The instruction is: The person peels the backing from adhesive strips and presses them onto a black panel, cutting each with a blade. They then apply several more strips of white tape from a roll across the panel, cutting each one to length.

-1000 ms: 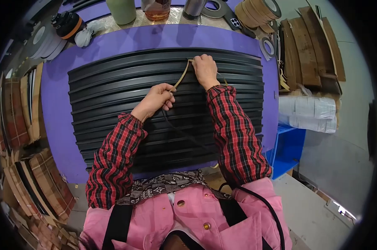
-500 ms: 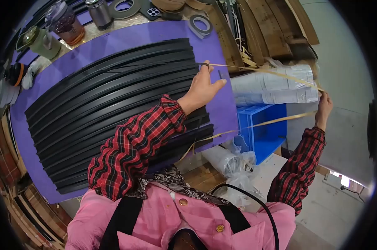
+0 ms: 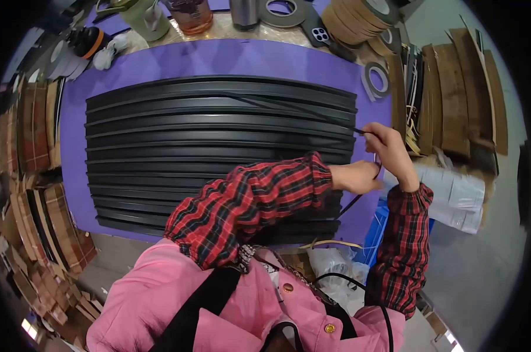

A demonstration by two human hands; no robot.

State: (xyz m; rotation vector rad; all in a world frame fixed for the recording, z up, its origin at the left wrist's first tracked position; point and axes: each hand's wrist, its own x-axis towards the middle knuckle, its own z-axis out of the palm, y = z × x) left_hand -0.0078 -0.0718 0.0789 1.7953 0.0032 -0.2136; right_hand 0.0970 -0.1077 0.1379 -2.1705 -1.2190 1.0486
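Note:
A row of long black ribbed strips (image 3: 218, 146) lies side by side on a purple mat (image 3: 218, 58). Both my hands are at the right end of the row. My right hand (image 3: 390, 154) pinches a thin black strip (image 3: 295, 110) that runs slantwise across the upper ribbed strips to its fingertips. My left hand (image 3: 356, 176) is closed just below and left of the right hand, touching it. The thin strip's loose end hangs down from there past the mat's edge. A tan backing strip (image 3: 330, 242) lies loose below the table edge.
Tape rolls (image 3: 283, 9), a phone (image 3: 319, 34), bottles (image 3: 190, 14) and a jar stand along the far edge. Wood-grain strips are stacked at right (image 3: 453, 94) and left (image 3: 36, 123). White wrapped rolls (image 3: 459, 196) and a blue crate (image 3: 374, 234) sit right of the table.
My right hand, stretched far right pulling the tan strip, has come back to the mat's right edge. The tan strip has been let go. Both hands now meet on the thin black strip.

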